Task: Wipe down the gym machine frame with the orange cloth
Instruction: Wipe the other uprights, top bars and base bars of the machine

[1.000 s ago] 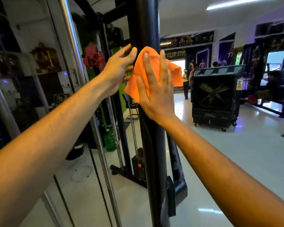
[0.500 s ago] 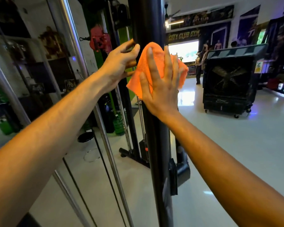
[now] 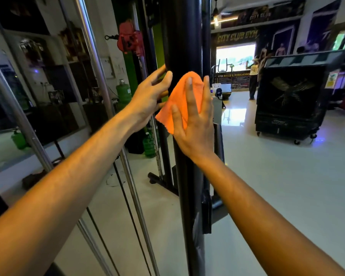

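Note:
A black upright post of the gym machine frame (image 3: pixel 184 36) runs from top to bottom through the middle of the view. The orange cloth (image 3: pixel 176 102) lies against the post at about chest height. My right hand (image 3: pixel 193 120) presses the cloth flat to the post with straight, spread fingers. My left hand (image 3: pixel 149 98) is on the post's left side at the cloth's edge, its fingers loosely bent toward the post; whether it holds the cloth is hidden.
Chrome guide rods (image 3: pixel 100 80) and thin cables (image 3: pixel 127 212) stand left of the post. Green bottles (image 3: pixel 148 146) sit on the floor behind. A large black fan cooler on wheels (image 3: pixel 291 100) stands at the right, and a person (image 3: pixel 253 80) stands far back.
Both hands and the cloth have slid down the post. The cloth is more bunched under my right hand, with less of it sticking out to the right.

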`<state>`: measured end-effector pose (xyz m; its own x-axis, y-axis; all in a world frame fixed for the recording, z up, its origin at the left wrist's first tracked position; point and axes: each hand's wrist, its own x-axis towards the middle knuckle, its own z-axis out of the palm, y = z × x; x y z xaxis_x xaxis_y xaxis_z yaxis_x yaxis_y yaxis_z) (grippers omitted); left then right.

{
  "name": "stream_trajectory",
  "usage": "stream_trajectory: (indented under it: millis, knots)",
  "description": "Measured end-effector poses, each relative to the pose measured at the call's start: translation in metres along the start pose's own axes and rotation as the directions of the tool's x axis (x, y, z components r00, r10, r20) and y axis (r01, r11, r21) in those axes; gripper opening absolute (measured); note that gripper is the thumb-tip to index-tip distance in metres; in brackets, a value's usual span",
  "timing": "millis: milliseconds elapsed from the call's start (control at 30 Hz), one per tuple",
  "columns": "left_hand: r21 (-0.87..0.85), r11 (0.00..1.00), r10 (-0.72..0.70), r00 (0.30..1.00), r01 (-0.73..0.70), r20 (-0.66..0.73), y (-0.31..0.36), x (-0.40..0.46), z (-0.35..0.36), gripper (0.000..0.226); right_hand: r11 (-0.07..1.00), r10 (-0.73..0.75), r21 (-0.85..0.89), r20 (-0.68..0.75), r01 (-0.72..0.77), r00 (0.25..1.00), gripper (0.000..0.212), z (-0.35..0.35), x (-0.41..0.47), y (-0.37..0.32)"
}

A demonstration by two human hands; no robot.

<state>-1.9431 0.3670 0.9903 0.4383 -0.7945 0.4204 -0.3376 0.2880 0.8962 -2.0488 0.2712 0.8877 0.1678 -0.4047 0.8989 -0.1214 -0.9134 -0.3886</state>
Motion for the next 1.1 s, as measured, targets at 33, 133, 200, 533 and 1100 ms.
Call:
stream_trajectory:
  millis: [33, 133, 200, 533, 1100]
  knots:
    - [-0.011, 1.0, 0.009, 1.0, -0.009, 0.004, -0.001, -0.001, 0.0, 0.065, 1.0, -0.003, 0.003, -0.007, 0.003, 1.0, 0.074, 0.0, 0.001, 0.0]
    - [-0.026, 0.999, 0.02, 1.0, -0.02, -0.01, -0.007, -0.003, 0.004, 0.062, 0.999, -0.037, -0.005, 0.021, 0.037, 0.999, 0.079, 0.002, -0.034, 0.014]
    - [-0.013, 1.0, 0.006, 1.0, -0.007, -0.025, -0.016, -0.004, 0.006, 0.062, 1.0, -0.013, 0.001, 0.08, 0.013, 0.997, 0.086, 0.005, -0.074, 0.027]
    - [-0.027, 0.999, -0.046, 0.997, 0.044, -0.066, -0.051, -0.019, 0.007, 0.081, 0.999, 0.023, 0.032, 0.001, -0.023, 1.0, 0.075, 0.006, -0.024, 0.008]
    - [0.012, 0.993, -0.113, 0.987, 0.115, -0.118, -0.094, -0.046, 0.022, 0.081, 0.996, -0.012, 0.09, 0.071, 0.006, 0.997, 0.083, 0.014, -0.086, 0.045]
